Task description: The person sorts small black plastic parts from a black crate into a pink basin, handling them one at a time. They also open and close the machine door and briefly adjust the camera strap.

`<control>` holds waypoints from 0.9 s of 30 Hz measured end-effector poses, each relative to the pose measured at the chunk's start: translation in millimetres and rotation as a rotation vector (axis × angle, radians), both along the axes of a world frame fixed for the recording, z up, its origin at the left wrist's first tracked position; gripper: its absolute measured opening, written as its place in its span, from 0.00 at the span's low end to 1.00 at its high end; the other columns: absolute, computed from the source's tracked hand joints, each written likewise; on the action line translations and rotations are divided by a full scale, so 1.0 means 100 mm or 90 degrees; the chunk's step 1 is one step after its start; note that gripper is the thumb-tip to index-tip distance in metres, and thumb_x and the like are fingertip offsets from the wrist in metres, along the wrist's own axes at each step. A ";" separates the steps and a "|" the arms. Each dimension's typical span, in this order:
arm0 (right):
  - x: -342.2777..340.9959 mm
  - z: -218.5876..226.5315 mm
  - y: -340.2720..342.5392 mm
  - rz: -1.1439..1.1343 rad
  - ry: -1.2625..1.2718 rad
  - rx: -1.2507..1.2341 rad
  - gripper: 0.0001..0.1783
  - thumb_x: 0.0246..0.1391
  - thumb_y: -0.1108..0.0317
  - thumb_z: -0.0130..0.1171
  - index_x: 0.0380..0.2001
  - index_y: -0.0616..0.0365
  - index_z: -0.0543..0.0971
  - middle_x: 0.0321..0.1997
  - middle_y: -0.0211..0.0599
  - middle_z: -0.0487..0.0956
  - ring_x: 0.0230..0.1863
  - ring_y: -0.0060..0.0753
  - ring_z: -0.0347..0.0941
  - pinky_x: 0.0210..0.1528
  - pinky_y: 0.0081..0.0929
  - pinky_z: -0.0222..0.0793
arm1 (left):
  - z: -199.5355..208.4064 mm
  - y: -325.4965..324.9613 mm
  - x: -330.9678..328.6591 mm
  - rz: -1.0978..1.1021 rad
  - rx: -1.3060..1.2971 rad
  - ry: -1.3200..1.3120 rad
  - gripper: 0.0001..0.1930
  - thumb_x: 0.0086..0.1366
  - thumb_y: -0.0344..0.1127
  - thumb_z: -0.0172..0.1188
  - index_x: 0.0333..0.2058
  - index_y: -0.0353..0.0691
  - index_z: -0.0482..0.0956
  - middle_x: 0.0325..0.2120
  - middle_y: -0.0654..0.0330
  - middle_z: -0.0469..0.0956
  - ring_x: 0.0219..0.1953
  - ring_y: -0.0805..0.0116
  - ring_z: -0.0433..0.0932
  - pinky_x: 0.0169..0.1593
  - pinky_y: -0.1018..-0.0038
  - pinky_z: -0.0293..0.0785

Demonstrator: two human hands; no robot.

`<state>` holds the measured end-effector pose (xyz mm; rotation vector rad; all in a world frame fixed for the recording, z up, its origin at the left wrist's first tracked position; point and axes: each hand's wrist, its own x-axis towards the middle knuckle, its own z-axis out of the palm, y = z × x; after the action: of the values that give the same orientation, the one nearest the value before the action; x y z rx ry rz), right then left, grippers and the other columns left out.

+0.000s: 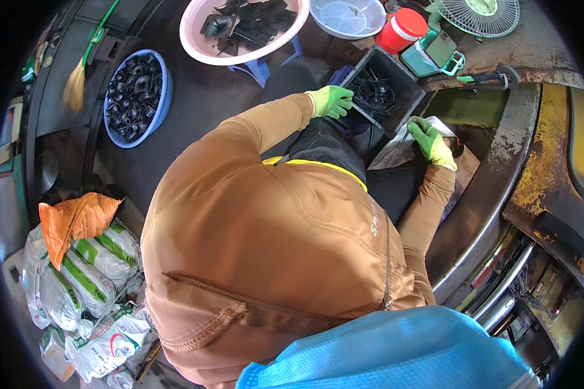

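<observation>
A black rectangular bin [402, 86] with thin black parts [375, 93] lying in its bottom is between my hands, tilted. My left hand [331, 102], in a green and white glove, is closed at the bin's left edge. On the opposite side, my gloved right hand [433, 141] has bent fingers at the bin's lower right edge. The undersides of the fingers are hidden on both hands. A whitish sack [396, 150] lies beneath the bin's near corner and beside my right hand.
A pink basin [187, 39] of black parts stands ahead on a blue stool [259, 70]. To the left is a blue basin [169, 91] with black parts. A red jug [401, 31], fan [480, 16] and rusty machine [538, 168] are right. Filled sacks [91, 279] lie lower left.
</observation>
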<state>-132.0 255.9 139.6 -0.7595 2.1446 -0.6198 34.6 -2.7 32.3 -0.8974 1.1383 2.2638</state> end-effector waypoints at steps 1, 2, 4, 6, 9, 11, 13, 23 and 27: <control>0.00 0.00 -0.01 -0.006 0.023 0.007 0.27 0.54 0.53 0.53 0.51 0.60 0.72 0.48 0.42 0.76 0.52 0.35 0.69 0.55 0.27 0.60 | -0.01 0.00 0.00 0.000 0.002 -0.002 0.26 0.63 0.51 0.49 0.51 0.36 0.68 0.55 0.46 0.66 0.54 0.46 0.67 0.53 0.58 0.64; -0.01 0.00 -0.02 -0.004 0.020 0.007 0.27 0.54 0.53 0.53 0.51 0.60 0.72 0.48 0.42 0.76 0.52 0.35 0.69 0.55 0.27 0.60 | -0.02 -0.01 -0.02 0.001 -0.001 -0.011 0.25 0.63 0.51 0.49 0.50 0.37 0.69 0.55 0.46 0.66 0.53 0.46 0.67 0.53 0.58 0.64; -0.03 0.00 -0.07 -0.006 0.028 -0.003 0.27 0.54 0.52 0.52 0.51 0.61 0.72 0.48 0.42 0.76 0.52 0.36 0.70 0.55 0.28 0.60 | -0.03 -0.07 -0.07 -0.008 -0.015 0.004 0.24 0.63 0.51 0.49 0.48 0.37 0.70 0.54 0.46 0.66 0.52 0.47 0.68 0.52 0.58 0.64; -0.02 0.01 -0.09 -0.008 0.025 -0.003 0.27 0.54 0.52 0.52 0.51 0.61 0.72 0.48 0.43 0.76 0.52 0.36 0.70 0.55 0.28 0.60 | -0.04 -0.08 -0.07 -0.011 -0.002 0.006 0.25 0.63 0.51 0.49 0.50 0.37 0.69 0.55 0.45 0.65 0.53 0.45 0.67 0.54 0.57 0.63; -0.01 0.03 -0.10 -0.019 0.006 0.002 0.28 0.54 0.52 0.52 0.51 0.62 0.71 0.48 0.43 0.76 0.53 0.36 0.69 0.55 0.28 0.60 | -0.05 -0.09 -0.07 -0.008 0.008 0.009 0.25 0.63 0.51 0.48 0.50 0.36 0.69 0.56 0.44 0.64 0.54 0.45 0.66 0.55 0.56 0.63; -0.01 0.04 -0.10 -0.036 -0.019 -0.001 0.28 0.55 0.52 0.52 0.52 0.62 0.71 0.48 0.43 0.76 0.53 0.36 0.69 0.55 0.27 0.60 | -0.05 -0.08 -0.07 -0.006 0.000 0.003 0.24 0.63 0.51 0.48 0.49 0.37 0.69 0.55 0.45 0.65 0.54 0.45 0.67 0.54 0.57 0.63; -0.02 0.04 -0.11 -0.018 0.002 0.015 0.28 0.55 0.52 0.52 0.53 0.61 0.70 0.49 0.42 0.76 0.53 0.35 0.69 0.55 0.27 0.60 | -0.04 -0.08 -0.07 -0.010 -0.022 0.000 0.23 0.63 0.51 0.48 0.46 0.38 0.71 0.53 0.46 0.67 0.52 0.47 0.68 0.52 0.58 0.65; 0.00 0.01 -0.08 -0.023 0.010 -0.017 0.25 0.56 0.55 0.55 0.51 0.61 0.72 0.40 0.29 0.75 0.40 0.22 0.67 0.44 0.20 0.63 | 0.01 -0.09 -0.06 -0.015 -0.003 0.006 0.27 0.63 0.52 0.48 0.53 0.36 0.67 0.57 0.45 0.64 0.56 0.44 0.64 0.56 0.56 0.61; 0.03 0.03 -0.10 -0.047 -0.016 -0.023 0.25 0.55 0.54 0.55 0.51 0.61 0.72 0.41 0.29 0.75 0.40 0.22 0.67 0.44 0.20 0.62 | 0.01 -0.07 -0.06 -0.004 -0.009 -0.006 0.27 0.63 0.52 0.48 0.51 0.35 0.68 0.58 0.45 0.62 0.58 0.43 0.62 0.58 0.55 0.59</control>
<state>-129.4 246.3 142.5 -0.6908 2.1519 -0.7039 28.3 -9.9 33.1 -0.9075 1.1530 2.2471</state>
